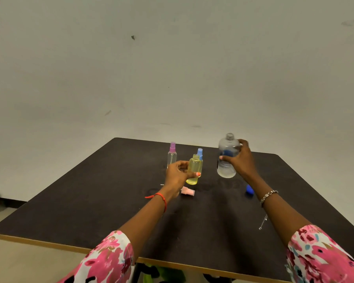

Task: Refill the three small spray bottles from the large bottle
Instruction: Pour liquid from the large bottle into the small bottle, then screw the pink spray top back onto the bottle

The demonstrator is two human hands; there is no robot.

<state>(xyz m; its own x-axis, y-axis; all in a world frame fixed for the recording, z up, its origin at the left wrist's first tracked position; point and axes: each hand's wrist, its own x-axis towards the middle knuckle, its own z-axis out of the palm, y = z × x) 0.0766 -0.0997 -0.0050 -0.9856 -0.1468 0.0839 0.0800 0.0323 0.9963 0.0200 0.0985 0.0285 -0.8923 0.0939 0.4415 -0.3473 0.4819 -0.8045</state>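
Note:
My left hand (177, 176) grips a small yellow bottle (194, 169), uncapped and upright, just above the dark table (90, 201). My right hand (240, 158) holds the large clear bottle (227, 156), upright with its neck open and a blue label. Behind the yellow bottle stands a small bottle with a blue spray cap (200, 153), mostly hidden. Further left stands a clear bottle with a purple spray cap (172, 155). A pink spray cap (187, 191) lies on the table near my left wrist.
A blue cap (249, 189) lies on the table under my right forearm. A thin metal stick (263, 221) rests near the right side. The table's wooden front edge (49, 243) is close to me. A plain wall rises behind.

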